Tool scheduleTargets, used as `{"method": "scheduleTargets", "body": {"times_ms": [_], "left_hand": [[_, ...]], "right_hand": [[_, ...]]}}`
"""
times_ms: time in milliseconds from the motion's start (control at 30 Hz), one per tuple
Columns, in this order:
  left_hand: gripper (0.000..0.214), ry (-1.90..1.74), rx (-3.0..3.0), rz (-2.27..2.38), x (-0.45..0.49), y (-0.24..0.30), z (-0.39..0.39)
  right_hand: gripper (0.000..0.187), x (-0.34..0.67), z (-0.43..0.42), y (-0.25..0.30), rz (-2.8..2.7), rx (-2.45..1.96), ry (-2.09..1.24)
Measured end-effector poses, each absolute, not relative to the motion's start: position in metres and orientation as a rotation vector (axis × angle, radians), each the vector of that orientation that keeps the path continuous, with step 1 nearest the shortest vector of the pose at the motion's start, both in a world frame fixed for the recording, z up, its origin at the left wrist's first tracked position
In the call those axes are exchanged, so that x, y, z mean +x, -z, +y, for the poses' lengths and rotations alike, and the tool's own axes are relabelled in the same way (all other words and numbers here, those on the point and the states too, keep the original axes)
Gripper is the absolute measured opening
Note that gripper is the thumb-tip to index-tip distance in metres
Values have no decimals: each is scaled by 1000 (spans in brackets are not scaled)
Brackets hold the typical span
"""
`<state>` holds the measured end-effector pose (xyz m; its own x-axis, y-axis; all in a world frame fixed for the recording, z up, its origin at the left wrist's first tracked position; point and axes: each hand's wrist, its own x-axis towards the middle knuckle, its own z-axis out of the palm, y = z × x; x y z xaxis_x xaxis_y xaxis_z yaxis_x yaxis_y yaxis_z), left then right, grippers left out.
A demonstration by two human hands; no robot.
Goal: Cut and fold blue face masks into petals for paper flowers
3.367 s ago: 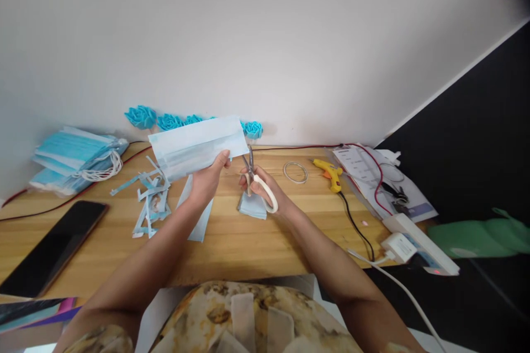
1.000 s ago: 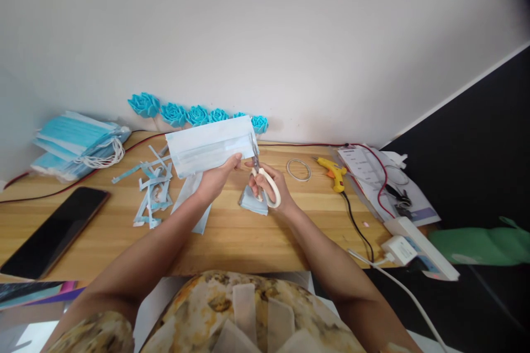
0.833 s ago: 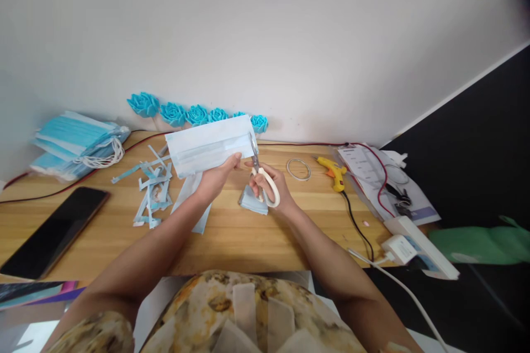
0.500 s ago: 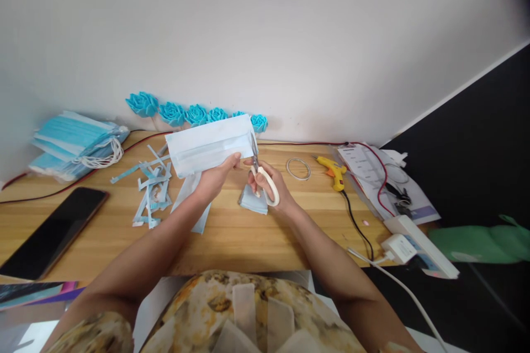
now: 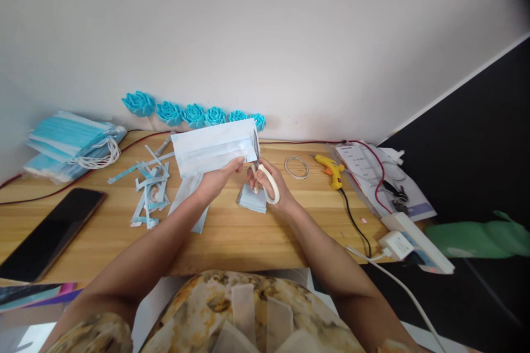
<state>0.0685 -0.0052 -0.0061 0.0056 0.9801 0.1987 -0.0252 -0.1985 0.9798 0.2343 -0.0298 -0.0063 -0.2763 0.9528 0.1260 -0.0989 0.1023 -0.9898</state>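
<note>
My left hand (image 5: 217, 179) is closed on the lower right corner of a light blue face mask (image 5: 213, 147), holding it flat above the wooden table (image 5: 248, 231). My right hand (image 5: 271, 187) grips white-handled scissors (image 5: 261, 174), whose blades point up along the mask's right edge. Under that hand lies a small folded piece of blue mask material (image 5: 253, 203). A longer blue piece (image 5: 186, 201) lies below the left hand.
Cut blue strips (image 5: 149, 190) lie left of my hands. A stack of masks (image 5: 72, 146) and a phone (image 5: 49, 234) are further left. Blue fabric roses (image 5: 194, 115) line the wall. A tape ring (image 5: 296, 167), yellow glue gun (image 5: 329, 168), papers and a power strip (image 5: 416, 237) sit right.
The scissors have moved from beside the mask up onto its right edge, and the blades have worked upward along it. The mask shifted slightly right.
</note>
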Motion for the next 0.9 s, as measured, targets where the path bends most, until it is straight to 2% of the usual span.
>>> {"method": "scheduleTargets", "body": {"times_ms": [333, 900], "left_hand": [[37, -1373, 1329, 1082, 69, 3, -6], [35, -1375, 1351, 1076, 68, 8, -4]], "right_hand": [[50, 233, -33, 6, -1367, -918, -1335], [48, 228, -32, 11, -1238, -946, -1348]]}}
